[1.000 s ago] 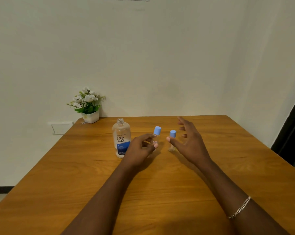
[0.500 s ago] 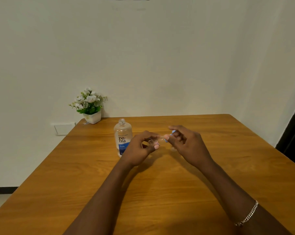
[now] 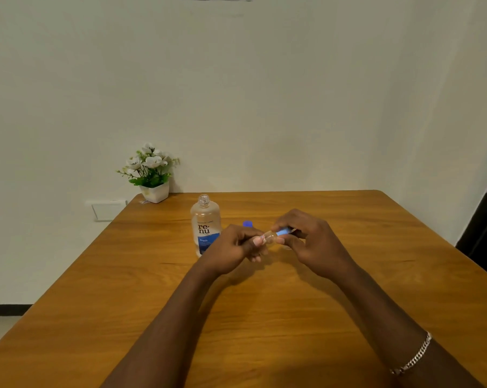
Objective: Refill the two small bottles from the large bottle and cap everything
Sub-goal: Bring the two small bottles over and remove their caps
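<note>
The large clear bottle [image 3: 206, 225] with a blue "renu" label stands uncapped on the wooden table [image 3: 264, 317], left of my hands. My left hand [image 3: 234, 247] grips a small clear bottle [image 3: 269, 236], held sideways above the table. My right hand [image 3: 312, 242] pinches that bottle's light blue cap [image 3: 283, 233], which sits on the neck. A darker blue cap [image 3: 247, 223] peeks out just behind my left hand. The second small bottle is mostly hidden behind my right hand; only a glassy bit [image 3: 287, 247] shows under the fingers.
A white pot of white flowers [image 3: 152, 177] stands at the table's far left corner against the wall. A white wall socket plate [image 3: 108, 210] sits beyond the left edge. A dark doorway [image 3: 485, 233] is off to the right.
My left hand picked up a small bottle and tipped it sideways. My right hand went from open to pinching the bottle's blue cap. Both hands came together.
</note>
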